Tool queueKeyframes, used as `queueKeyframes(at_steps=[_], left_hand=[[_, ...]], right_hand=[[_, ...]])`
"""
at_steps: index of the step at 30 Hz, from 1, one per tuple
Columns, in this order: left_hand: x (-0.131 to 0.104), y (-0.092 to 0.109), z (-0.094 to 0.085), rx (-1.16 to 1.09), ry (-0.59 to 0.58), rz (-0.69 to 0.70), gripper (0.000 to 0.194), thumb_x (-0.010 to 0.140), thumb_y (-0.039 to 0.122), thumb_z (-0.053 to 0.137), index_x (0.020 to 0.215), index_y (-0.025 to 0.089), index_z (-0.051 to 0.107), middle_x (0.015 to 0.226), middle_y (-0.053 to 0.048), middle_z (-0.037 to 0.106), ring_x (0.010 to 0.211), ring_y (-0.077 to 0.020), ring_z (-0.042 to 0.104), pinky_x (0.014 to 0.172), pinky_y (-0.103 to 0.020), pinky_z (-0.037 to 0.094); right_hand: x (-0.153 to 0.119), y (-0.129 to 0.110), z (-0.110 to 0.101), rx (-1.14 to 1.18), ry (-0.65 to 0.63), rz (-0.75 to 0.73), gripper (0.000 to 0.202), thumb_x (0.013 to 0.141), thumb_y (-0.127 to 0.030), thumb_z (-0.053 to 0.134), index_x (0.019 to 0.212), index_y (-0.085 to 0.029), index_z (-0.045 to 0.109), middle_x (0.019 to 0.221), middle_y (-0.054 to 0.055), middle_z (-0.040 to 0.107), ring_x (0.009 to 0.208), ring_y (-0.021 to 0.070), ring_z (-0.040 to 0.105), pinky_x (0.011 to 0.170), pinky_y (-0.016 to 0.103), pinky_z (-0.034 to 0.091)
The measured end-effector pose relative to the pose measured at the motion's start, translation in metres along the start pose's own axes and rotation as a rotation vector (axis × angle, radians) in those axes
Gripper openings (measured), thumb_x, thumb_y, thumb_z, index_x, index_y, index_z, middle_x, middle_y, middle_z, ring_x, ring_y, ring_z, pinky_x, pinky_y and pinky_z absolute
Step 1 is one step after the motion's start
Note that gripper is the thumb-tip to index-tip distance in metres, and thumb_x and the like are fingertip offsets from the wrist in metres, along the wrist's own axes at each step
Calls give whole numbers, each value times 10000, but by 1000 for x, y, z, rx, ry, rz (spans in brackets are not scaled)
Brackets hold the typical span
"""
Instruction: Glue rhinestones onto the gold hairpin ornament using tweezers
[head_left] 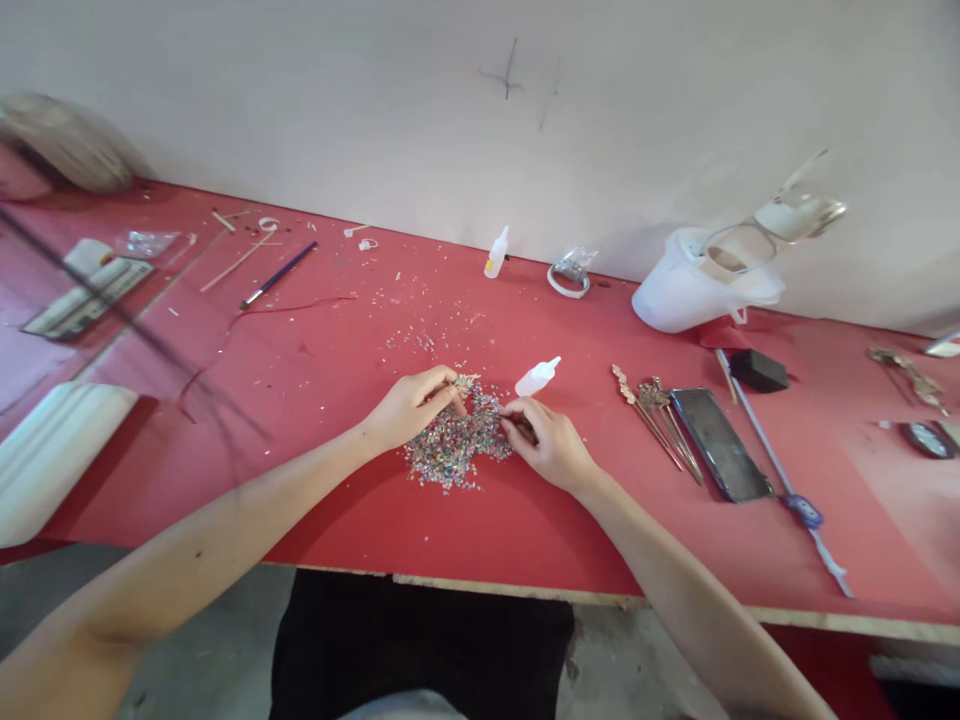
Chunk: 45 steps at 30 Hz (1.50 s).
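Note:
A loose pile of small glittering beads or stones lies on the red table. My left hand is over the pile's upper left side, its thumb and fingers pinched on a small pale ornamental piece. At the pile's right edge, my right hand is closed around a thin dark item, mostly hidden by the fingers. Just above my right hand lies a white squeeze bottle on its side.
A second small bottle stands near the wall beside a white ring. Rightward are a white jug, hairpins, a phone and a cable. A brush and white case are left.

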<state>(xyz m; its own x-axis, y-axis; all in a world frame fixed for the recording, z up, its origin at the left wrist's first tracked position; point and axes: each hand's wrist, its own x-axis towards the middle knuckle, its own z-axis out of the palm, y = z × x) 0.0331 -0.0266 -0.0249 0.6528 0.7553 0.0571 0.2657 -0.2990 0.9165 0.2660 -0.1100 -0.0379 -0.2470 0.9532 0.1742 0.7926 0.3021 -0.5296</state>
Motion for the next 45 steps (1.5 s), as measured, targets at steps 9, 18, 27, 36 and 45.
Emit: queueKeyframes(at_steps=[9, 18, 27, 36, 45], left_hand=[[5, -6, -4, -219, 209, -13, 162, 925, 313, 419, 842, 197, 496, 798, -45, 731, 769, -169, 635, 788, -312, 449], [8, -7, -2, -325, 237, -30, 122, 914, 293, 442, 843, 198, 467, 721, -14, 701, 729, -155, 639, 801, -300, 446], [6, -5, -3, -273, 206, -8, 154, 932, 292, 426, 833, 187, 479, 717, -27, 695, 704, -142, 621, 770, -285, 442], [7, -10, -2, -480, 220, -54, 110, 910, 275, 473, 844, 187, 466, 689, -15, 675, 687, -140, 650, 749, -294, 492], [2, -6, 3, -647, -34, 9, 121, 926, 296, 500, 904, 178, 517, 713, -26, 683, 711, -149, 665, 818, -343, 506]], right_hand=[[22, -21, 22, 379, 103, 111, 142, 950, -347, 445, 1008, -222, 481, 823, 31, 620, 669, 145, 596, 623, 269, 483], [20, -22, 24, 680, 90, 136, 231, 940, -451, 476, 996, -228, 460, 759, 12, 619, 714, 148, 602, 693, 302, 494], [5, -34, 22, 905, -299, 26, 222, 951, -452, 467, 998, -236, 445, 771, -2, 616, 740, 137, 620, 738, 330, 521], [8, -35, 18, 979, -138, 67, 221, 923, -447, 525, 981, -243, 462, 722, -29, 575, 655, 122, 607, 736, 337, 543], [18, -22, 13, 963, 196, 148, 192, 891, -394, 583, 960, -236, 499, 704, -44, 567, 549, 101, 564, 654, 324, 542]])
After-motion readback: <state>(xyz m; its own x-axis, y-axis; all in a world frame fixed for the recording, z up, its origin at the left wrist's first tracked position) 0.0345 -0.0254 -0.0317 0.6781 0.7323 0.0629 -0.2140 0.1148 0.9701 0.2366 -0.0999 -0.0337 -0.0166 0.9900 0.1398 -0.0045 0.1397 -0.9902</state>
